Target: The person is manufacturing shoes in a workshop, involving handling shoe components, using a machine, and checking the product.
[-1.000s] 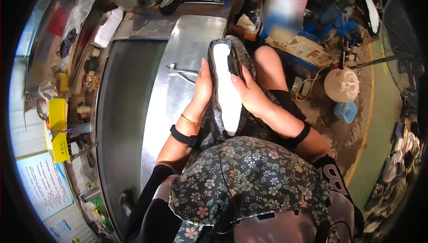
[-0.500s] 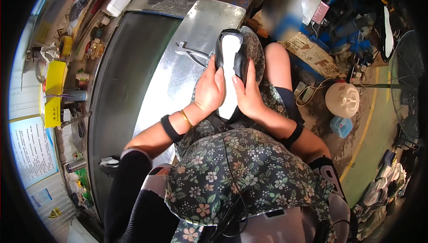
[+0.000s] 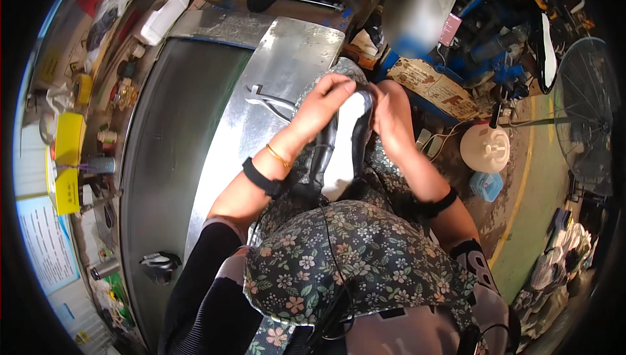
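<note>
– Are the fingers (image 3: 334,82) closed on anything?
– The left hand (image 3: 319,108) grips the black shoe (image 3: 343,145) at its far end, thumb along the rim. The right hand (image 3: 391,117) has its fingers bent in against that end's other side; I can't tell whether they pinch.
– And the shoe?
– Over the lap, white bottom up, near end by the floral apron (image 3: 352,244).
– What's around it?
– Pliers (image 3: 274,103) lie left of the left hand on the metal plate (image 3: 300,42), the nearest loose thing. A second shoe (image 3: 160,264) sits on the dark belt (image 3: 186,133). To the right stand a pale jug (image 3: 484,149) and a blue basket (image 3: 486,186). A thin black cord (image 3: 334,241) hangs down the apron.
– How are the hands set?
– Facing each other across the far end, left wrist angled inward, forearms rising from either side.
– Edges?
– The plate's right edge runs just beside the left hand and lap. On the right, brown floor (image 3: 466,215) reaches a yellow line (image 3: 514,224), well apart from the right hand.
</note>
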### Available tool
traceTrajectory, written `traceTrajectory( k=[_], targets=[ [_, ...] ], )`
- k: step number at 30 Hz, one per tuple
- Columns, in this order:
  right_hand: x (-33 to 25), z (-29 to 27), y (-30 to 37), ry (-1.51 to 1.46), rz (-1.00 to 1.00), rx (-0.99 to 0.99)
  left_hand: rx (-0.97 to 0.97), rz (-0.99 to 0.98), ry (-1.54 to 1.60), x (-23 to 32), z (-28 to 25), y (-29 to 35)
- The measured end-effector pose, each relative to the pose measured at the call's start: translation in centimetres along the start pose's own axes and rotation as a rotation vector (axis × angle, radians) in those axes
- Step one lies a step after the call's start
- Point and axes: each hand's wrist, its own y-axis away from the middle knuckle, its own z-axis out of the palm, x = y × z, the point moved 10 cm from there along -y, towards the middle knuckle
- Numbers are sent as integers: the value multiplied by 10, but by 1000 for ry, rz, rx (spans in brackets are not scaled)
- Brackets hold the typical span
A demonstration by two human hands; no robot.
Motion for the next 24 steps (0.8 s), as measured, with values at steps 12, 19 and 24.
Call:
traceTrajectory(
  k=[12,19,24],
  targets=[
    [-54,2,-35,418,-199,85,-74,128,-188,7,9,5],
    [-44,8,-20,424,-147,13,-222,-9,-115,-10,13,4],
    [-23,11,-13,-53,-165,-145,-425,14,-137,-1,22,7]
  ],
)
